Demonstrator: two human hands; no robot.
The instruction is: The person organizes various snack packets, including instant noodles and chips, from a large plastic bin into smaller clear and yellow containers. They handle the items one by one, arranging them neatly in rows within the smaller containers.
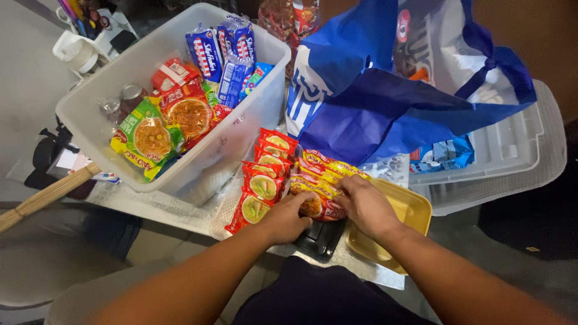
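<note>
Head view: both hands, left hand (288, 218) and right hand (363, 206), clamp one noodle packet (316, 206) beside two packet rows (265, 180); the bin (241, 129) is half full.

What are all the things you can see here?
clear plastic bin: one, see-through white, upper left, full of snack packets
blue biscuit packs: several, blue, standing at the bin's back
green noodle packet: one, green and yellow, front of bin
red noodle packets: a row, exact count unclear, red, middle of table
yellow noodle packets: a few, yellow and red, beside the red row
blue bag: one, blue and white, upper right
yellow tray: one, yellow, lower right
black tray: one, black, under the hands
left hand: on a packet
right hand: on the yellow packets
</note>
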